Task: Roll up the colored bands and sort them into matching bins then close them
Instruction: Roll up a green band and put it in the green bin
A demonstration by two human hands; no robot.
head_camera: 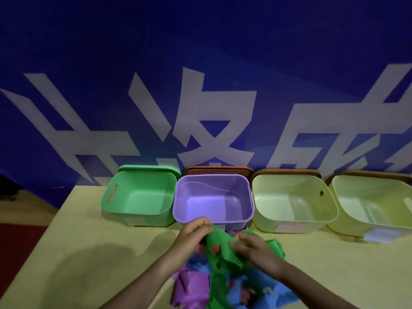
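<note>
A green band is stretched between both hands, just in front of the purple bin. My left hand pinches its upper end and my right hand grips its other side. Under the hands lies a tangled pile with a purple band, a blue band and more green. The green bin stands open to the left of the purple one. Both bins look empty inside.
Two pale yellow-green bins stand open at the right. Lids lean behind the bins: a green lid and a brown lid. A blue banner with white characters rises behind the table.
</note>
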